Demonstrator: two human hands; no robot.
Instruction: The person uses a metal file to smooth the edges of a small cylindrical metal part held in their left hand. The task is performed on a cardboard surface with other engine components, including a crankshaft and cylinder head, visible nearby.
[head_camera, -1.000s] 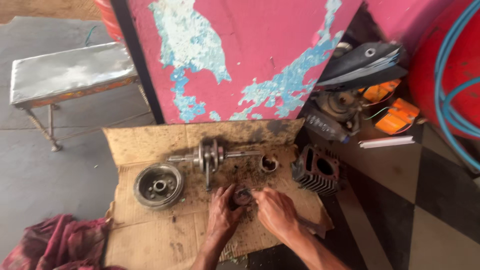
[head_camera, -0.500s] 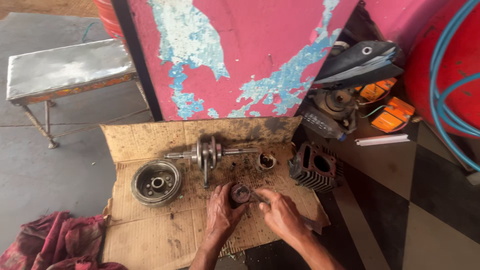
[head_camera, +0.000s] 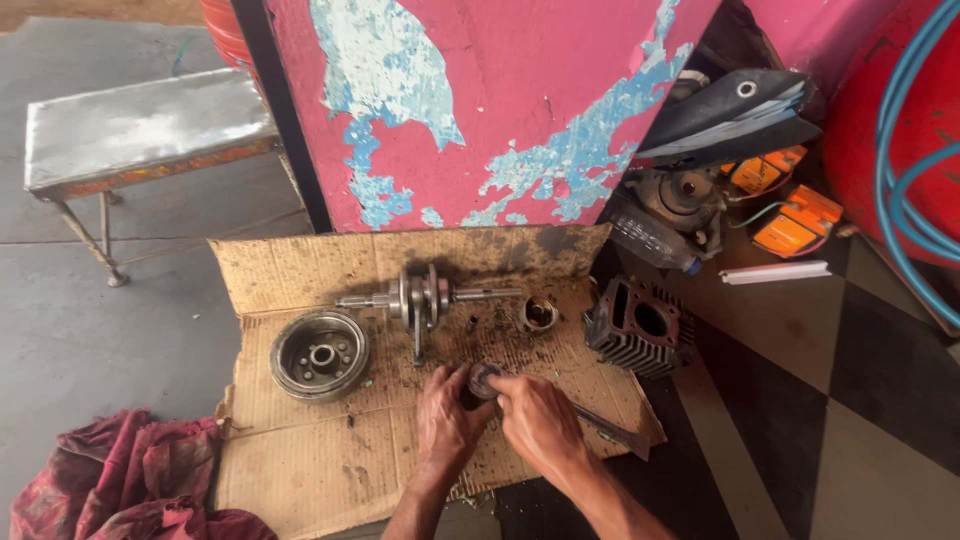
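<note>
Gripping the round metal part (head_camera: 484, 379) in my left hand (head_camera: 445, 420) on the cardboard (head_camera: 300, 460) steadies it while my right hand (head_camera: 535, 425), clenched on a thin tool (head_camera: 610, 428), works at it.

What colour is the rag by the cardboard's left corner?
Dark red-maroon, grimy; the rag shows at the lower left of the head view.

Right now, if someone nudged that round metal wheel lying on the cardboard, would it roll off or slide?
Probably neither. The round metal wheel lies flat on its face on the cardboard, so rolling seems unlikely. It looks like thick solid metal, likely heavy for its size. Its surface looks grimy, perhaps oily, so it may feel slippery to grip.
</note>
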